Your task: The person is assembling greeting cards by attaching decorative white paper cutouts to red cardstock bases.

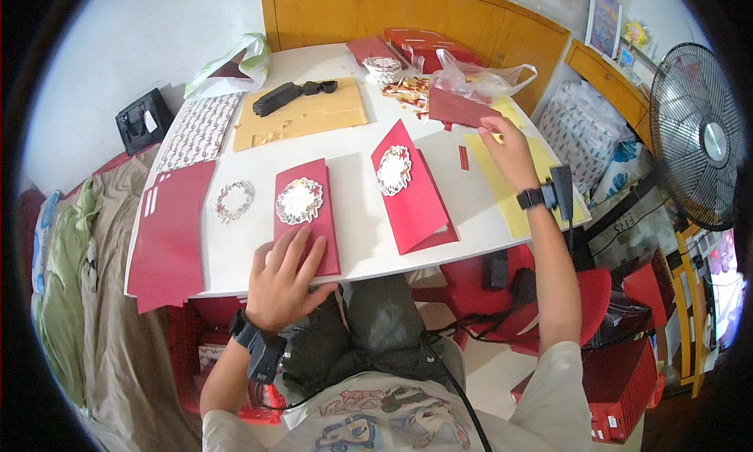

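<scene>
My left hand (286,279) lies flat with its fingers spread on the near part of a red folded card (323,231), which bears a white wreath-shaped cutout (299,201). To its left, a loose wreath cutout (234,202) rests on the table. A second red folded card (416,209), partly raised, carries another wreath cutout (394,170) in the middle. At the far right my right hand (510,150) has its fingertips closed on the near right edge of a dark red card (459,107). A small red strip (463,158) lies nearby.
Stacked dark red sheets (172,232) and a sheet of cutouts (200,130) cover the table's left side. Farther back are cardboard (329,116), a black case (276,99), a cutout stack (383,69) and a plastic bag (478,77). A fan (706,138) stands right.
</scene>
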### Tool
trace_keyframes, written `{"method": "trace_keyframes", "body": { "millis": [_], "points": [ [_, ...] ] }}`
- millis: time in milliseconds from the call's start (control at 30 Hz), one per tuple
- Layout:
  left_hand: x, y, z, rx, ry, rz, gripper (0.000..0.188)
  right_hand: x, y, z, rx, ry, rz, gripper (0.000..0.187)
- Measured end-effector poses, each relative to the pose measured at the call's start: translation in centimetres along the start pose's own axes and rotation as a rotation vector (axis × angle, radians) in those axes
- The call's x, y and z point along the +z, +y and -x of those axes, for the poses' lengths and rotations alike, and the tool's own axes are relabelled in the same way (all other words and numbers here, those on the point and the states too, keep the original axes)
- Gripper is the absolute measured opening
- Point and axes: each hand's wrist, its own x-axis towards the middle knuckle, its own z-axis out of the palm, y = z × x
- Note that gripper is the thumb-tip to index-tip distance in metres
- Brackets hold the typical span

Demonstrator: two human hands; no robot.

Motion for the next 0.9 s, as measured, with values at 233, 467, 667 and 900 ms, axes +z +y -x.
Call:
{"method": "trace_keyframes", "body": {
  "millis": [233, 467, 667, 900],
  "points": [
    [0.7, -0.4, 0.1, 0.011, -0.014, -0.017, 0.061, 3.6, 5.8, -6.8, -0.24, -0.27, 0.503, 0.045],
    [0.8, -0.7, -0.2, 0.03, -0.03, 0.015, 0.057, 3.8, 6.1, -10.3, -0.162, -0.705, 0.527, 0.042],
    [0.7, -0.8, -0.2, 0.024, -0.054, 0.026, 0.055, 3.8, 5.5, -10.8, -0.205, -0.717, 0.556, 0.037],
    [0.8, -0.9, -0.2, 0.028, -0.055, 0.028, 0.054, 3.1, 6.7, -11.5, -0.204, -0.754, 0.425, 0.037]
  ]
}}
